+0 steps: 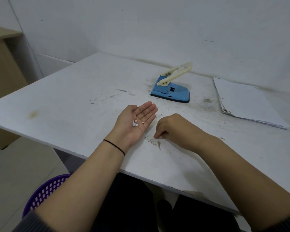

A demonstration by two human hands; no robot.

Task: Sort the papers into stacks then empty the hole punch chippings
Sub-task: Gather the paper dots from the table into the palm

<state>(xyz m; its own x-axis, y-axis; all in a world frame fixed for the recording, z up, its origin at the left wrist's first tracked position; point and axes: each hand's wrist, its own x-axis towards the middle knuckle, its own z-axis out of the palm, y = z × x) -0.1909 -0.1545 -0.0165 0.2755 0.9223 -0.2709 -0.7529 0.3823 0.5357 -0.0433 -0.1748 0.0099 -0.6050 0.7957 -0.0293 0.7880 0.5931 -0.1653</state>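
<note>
- Single head-worn wide-angle view, looking forward and down from close above the white table point(74, 101).
- Faces the wall point(141, 27); both forearms enter from the bottom edge.
- No second view.

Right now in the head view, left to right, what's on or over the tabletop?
left hand, palm up with paper chippings in it → right hand, fingertips down on the table → blue hole punch → stack of papers.
</note>
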